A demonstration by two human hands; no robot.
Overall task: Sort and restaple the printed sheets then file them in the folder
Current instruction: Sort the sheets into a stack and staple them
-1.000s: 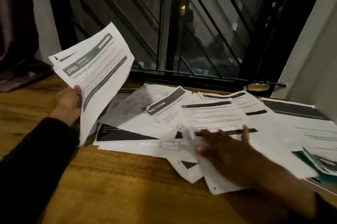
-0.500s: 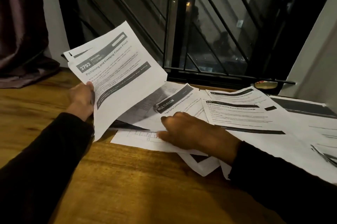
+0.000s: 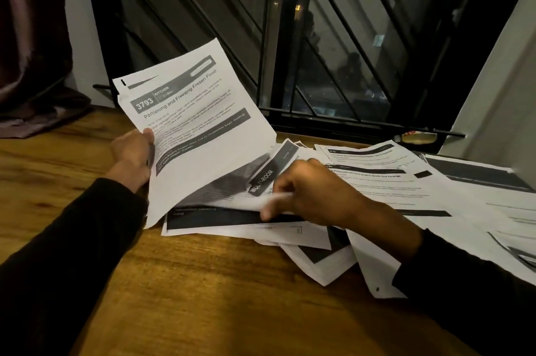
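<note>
My left hand (image 3: 132,152) grips the left edge of a printed sheet (image 3: 200,129) headed "3793 Kitchen, Portioning and Freezing Frozen Food", held tilted above the table. My right hand (image 3: 313,196) pinches the lifted, blurred edge of a sheet (image 3: 278,200) in the pile, beside a page marked "Multi-room" (image 3: 262,181). More printed sheets (image 3: 385,178) lie spread and overlapping across the wooden table (image 3: 203,297) to the right. No stapler or folder is plainly visible.
A barred window (image 3: 290,51) with a dark sill runs behind the papers. A small object with a yellow label (image 3: 417,137) sits on the sill at right. A dark curtain (image 3: 32,51) hangs at the far left. Bare wood lies in front.
My right hand moved left from pressing flat on the pile and now pinches up a sheet's edge. The held sheet shifted right, closer to the pile.
</note>
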